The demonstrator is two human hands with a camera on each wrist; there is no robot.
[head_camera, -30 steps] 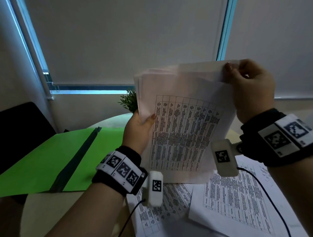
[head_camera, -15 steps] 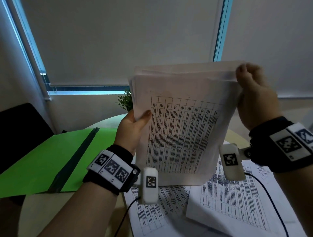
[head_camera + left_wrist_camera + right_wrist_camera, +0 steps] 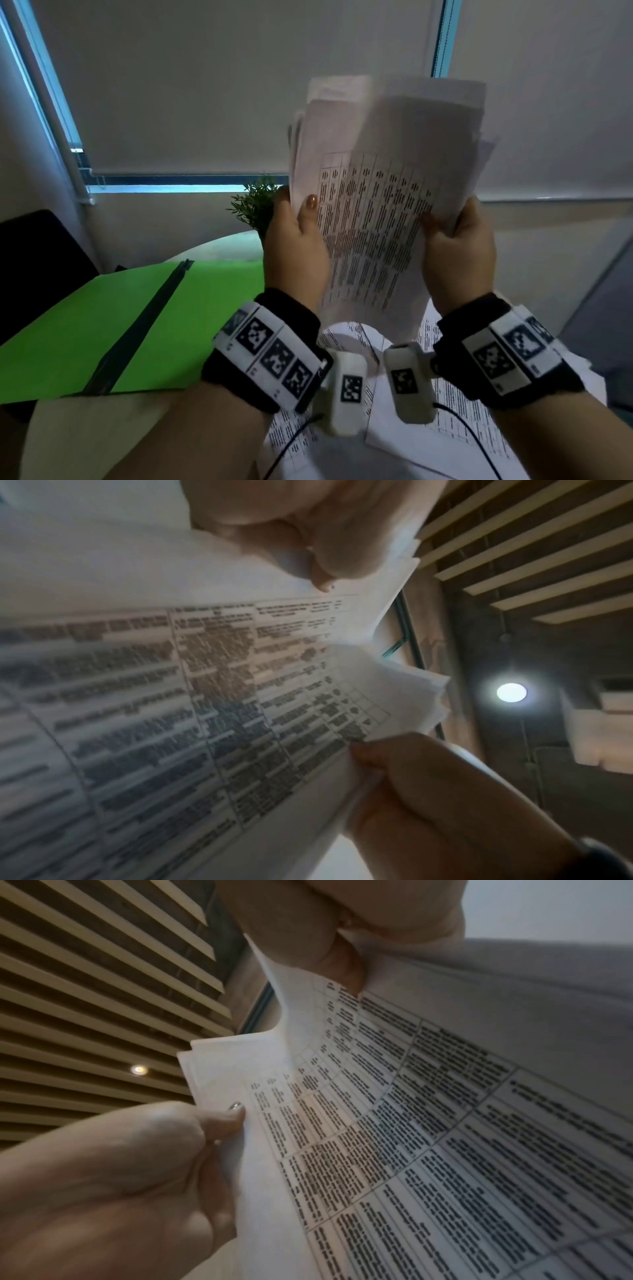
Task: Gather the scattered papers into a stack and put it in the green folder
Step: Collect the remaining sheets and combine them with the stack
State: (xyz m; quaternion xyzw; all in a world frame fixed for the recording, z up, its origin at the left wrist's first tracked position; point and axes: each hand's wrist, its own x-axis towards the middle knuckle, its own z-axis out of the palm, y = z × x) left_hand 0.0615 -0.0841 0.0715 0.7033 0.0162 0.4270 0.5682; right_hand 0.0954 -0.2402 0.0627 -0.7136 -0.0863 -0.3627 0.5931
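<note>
The paper stack (image 3: 376,212) is held upright above the table, printed table facing the person. The left hand (image 3: 296,253) grips its 9 o'clock edge, thumb on the front sheet; the right hand (image 3: 459,253) grips the 3 o'clock edge. The green folder (image 3: 113,329) lies open at 8 o'clock. Loose printed sheets (image 3: 455,421) lie beneath the hands.

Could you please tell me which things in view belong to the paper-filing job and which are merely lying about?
Job: held stack of papers, left hand, right hand, loose papers on the table, open green folder.
Lying about: small plant, dark chair.
</note>
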